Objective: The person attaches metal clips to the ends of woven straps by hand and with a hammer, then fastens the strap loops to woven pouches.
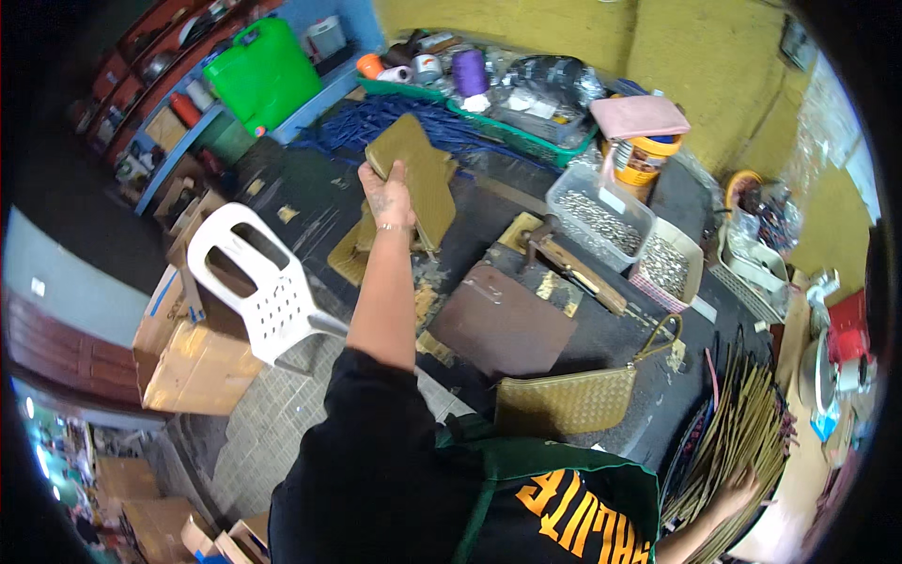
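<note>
My left hand [388, 193] is closed on a flat olive woven piece [396, 143], raised over similar stacked olive pieces [348, 258] on the dark worktable [291, 202]. At lower right, my right hand [738, 493] is closed among long olive strips [752, 404]; what its fingers hold is too small to make out. An olive woven pouch with a loop strap [564, 399] lies near my body, below a brown board [493, 320]. A hammer [550, 246] rests beside that board.
Tubs of metal pieces [667, 268] stand at right. Behind are blue strips [371, 127], a green tray of spools [526, 136], a pink cushion on a yellow bucket [639, 117] and a green jerrycan [258, 75]. A white chair [263, 301] and cardboard boxes [202, 367] are at left.
</note>
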Demonstrator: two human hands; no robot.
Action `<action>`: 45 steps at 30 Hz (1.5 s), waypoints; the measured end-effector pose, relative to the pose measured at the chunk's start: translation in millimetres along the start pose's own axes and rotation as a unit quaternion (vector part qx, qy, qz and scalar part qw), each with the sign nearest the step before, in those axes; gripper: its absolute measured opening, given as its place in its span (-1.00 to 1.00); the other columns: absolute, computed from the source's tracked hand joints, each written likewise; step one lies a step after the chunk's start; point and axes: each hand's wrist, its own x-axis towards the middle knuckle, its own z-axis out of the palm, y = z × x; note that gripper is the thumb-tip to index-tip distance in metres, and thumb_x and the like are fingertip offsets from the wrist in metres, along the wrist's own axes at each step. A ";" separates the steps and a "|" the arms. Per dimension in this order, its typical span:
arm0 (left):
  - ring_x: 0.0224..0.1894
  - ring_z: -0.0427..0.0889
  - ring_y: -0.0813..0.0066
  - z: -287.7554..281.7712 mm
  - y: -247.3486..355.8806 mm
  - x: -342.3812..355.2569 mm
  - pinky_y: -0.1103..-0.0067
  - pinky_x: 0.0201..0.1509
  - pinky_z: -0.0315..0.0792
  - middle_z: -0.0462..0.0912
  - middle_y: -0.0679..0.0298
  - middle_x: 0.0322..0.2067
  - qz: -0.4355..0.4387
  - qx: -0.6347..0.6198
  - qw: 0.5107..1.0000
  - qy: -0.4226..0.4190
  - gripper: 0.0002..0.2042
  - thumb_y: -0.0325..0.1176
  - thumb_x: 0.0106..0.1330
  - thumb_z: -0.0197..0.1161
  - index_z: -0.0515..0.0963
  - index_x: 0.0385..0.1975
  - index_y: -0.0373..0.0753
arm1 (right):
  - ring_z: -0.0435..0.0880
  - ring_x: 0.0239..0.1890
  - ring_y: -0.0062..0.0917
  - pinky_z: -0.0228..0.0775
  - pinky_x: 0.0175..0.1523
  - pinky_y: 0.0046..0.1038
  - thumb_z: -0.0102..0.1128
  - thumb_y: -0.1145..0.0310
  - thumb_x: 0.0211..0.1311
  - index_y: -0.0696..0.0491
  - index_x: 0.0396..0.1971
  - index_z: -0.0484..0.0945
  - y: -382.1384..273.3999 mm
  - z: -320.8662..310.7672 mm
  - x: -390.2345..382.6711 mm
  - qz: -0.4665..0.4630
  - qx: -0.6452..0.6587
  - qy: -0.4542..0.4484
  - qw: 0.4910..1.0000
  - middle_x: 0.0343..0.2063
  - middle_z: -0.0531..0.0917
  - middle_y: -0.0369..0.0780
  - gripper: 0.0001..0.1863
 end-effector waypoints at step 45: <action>-0.16 0.32 0.39 -1.5 77.5 -218.0 0.50 -0.11 0.20 0.34 0.19 -0.22 -0.053 0.124 0.875 -0.464 -0.69 -0.25 0.07 0.10 0.27 -0.24 -0.24 | 0.44 -0.50 -0.78 0.31 -0.37 -0.76 0.10 0.54 -0.04 0.14 -0.38 0.39 -200.0 -76.9 34.7 0.003 0.769 -0.258 0.584 -0.53 0.48 -0.36 -0.83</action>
